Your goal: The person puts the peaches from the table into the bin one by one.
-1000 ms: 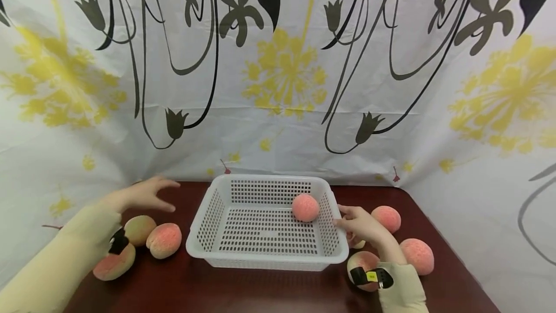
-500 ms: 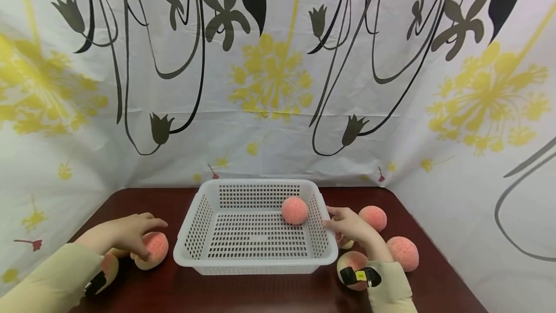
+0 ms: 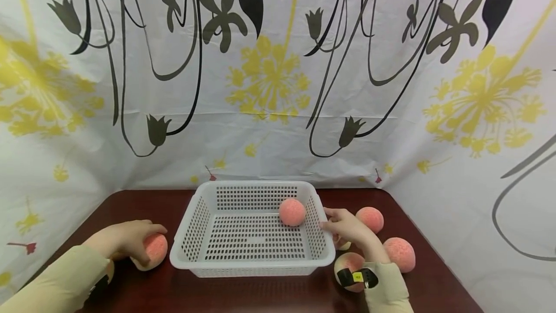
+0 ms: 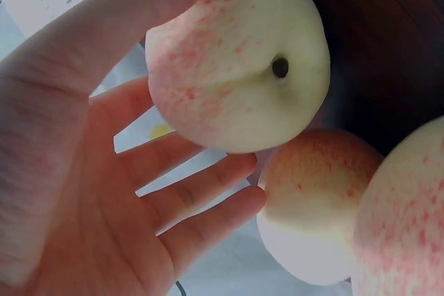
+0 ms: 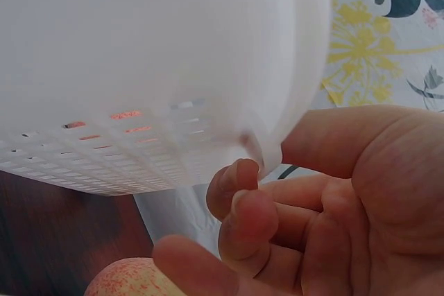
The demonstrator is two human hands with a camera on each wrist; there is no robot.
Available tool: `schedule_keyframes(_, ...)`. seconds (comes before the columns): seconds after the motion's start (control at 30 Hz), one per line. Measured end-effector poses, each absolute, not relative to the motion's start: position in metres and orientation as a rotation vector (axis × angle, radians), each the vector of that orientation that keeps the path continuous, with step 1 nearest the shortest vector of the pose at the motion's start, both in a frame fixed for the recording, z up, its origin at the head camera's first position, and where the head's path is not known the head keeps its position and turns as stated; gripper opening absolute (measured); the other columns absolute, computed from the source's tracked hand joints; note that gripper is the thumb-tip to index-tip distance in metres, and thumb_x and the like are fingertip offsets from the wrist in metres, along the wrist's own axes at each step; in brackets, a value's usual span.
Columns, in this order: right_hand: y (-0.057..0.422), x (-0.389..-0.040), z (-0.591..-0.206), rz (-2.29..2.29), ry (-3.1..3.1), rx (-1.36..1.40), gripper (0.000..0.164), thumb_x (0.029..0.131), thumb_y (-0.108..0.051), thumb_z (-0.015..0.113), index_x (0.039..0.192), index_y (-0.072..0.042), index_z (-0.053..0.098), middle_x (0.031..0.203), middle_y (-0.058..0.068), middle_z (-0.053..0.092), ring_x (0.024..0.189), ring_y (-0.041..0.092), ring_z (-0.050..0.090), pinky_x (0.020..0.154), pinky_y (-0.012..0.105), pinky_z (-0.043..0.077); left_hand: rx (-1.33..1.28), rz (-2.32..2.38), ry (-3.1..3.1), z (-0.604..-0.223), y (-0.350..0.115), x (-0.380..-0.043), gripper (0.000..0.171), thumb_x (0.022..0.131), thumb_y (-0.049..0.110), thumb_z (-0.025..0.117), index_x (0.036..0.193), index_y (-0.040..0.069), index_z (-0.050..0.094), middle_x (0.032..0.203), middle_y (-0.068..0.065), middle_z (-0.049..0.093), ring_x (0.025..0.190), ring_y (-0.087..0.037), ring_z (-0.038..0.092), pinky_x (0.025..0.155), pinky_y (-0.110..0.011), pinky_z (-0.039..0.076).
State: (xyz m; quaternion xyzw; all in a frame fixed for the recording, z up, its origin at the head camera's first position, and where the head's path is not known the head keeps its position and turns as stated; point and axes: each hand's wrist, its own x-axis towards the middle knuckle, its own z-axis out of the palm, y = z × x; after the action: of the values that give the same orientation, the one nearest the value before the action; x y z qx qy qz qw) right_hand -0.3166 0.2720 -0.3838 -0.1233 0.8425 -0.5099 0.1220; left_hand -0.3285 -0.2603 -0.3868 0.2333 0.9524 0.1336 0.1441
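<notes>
On the left of the table, my left hand [image 3: 126, 238] is around a pink and cream peach [image 3: 156, 250]. In the left wrist view the thumb lies over one side of that peach [image 4: 236, 81] and the fingers reach along the other. Two more peaches lie close by, one at the fingertips [image 4: 260, 200]. My right hand [image 3: 349, 228] pinches the right rim of a white plastic basket [image 3: 256, 271]; the right wrist view shows thumb and curled fingers at the rim. One pink peach [image 3: 292, 212] sits inside, towards the back right.
Right of the basket, peaches lie around my right forearm: one behind [image 3: 370, 219], one to its right [image 3: 399, 255], one partly under the wristband [image 3: 351, 260], another mostly hidden by the hand. A patterned sheet [image 3: 269, 149] hangs behind the dark red table [image 3: 173, 293].
My left hand has come down from above the left peaches onto the nearest one to the basket. The right hand keeps its hold on the rim. The head view has shifted slightly.
</notes>
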Motion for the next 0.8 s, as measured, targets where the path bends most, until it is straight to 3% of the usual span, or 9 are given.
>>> schedule_keyframes(0.2,0.271,-0.316,-0.386,-1.478,2.473,-0.351,0.057,0.095,-0.014,0.06,0.144,0.005,0.039,0.082,0.013,0.065,0.056,0.017,0.055,0.051,0.04,0.055,0.683,0.37,2.756,-0.393,-0.254,-0.328,0.072,0.05,0.013,0.081,0.119,0.008,0.063,0.106,-0.004,0.057,0.089,-0.021,0.049,0.074,-0.041,0.043)
schedule_keyframes(0.8,0.271,-0.32,-0.386,-1.465,2.493,-0.289,0.056,0.094,-0.014,0.061,0.143,0.005,0.041,0.084,0.014,0.064,0.056,0.017,0.052,0.052,0.04,0.055,0.728,0.264,2.772,-0.4,-0.246,-0.337,0.061,0.05,0.016,0.086,0.106,0.018,0.062,0.09,0.001,0.051,0.076,-0.018,0.048,0.065,-0.037,0.044)
